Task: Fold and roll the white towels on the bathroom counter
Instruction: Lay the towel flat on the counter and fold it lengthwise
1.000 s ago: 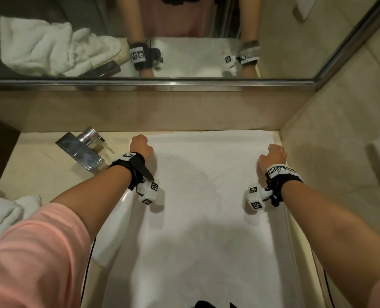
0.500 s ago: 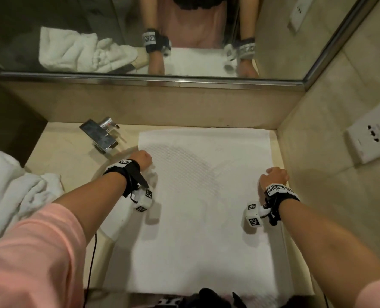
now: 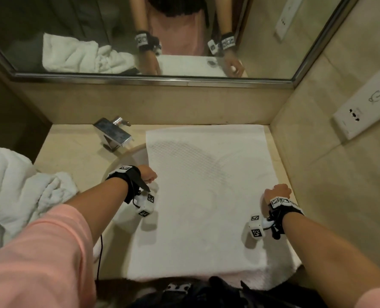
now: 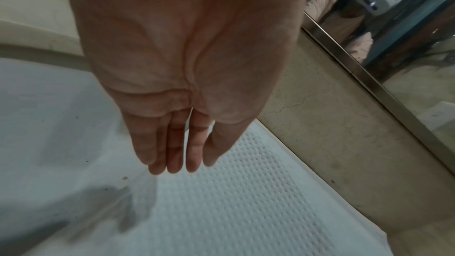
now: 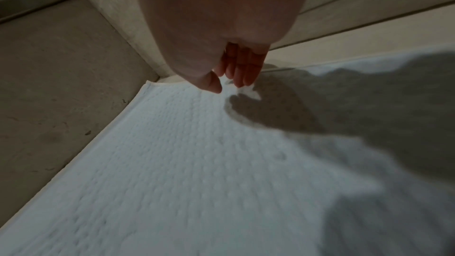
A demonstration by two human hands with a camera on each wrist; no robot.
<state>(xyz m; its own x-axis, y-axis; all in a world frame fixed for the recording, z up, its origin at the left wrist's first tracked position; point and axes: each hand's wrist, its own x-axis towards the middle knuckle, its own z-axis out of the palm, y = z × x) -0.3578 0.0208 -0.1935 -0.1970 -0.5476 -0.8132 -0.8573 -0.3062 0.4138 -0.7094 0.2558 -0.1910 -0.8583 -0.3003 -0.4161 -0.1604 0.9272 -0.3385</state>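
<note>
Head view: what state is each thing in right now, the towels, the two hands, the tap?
Flat towel: spread out on the counter, partly over the basin, unfolded and unrolled.
Crumpled towel: bunched in a heap at the left.
Left hand: at the flat towel's left edge, fingers straight, gripping nothing.
Right hand: near the right edge, fingers relaxed, holding nothing.
Tap: no water visible.

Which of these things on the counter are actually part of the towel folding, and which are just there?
Part of the job:
- flat white towel, spread on the counter
- crumpled white towels, heaped at the left
- left hand and right hand, at the flat towel's side edges

Just there:
- faucet
- mirror
- wall socket
</note>
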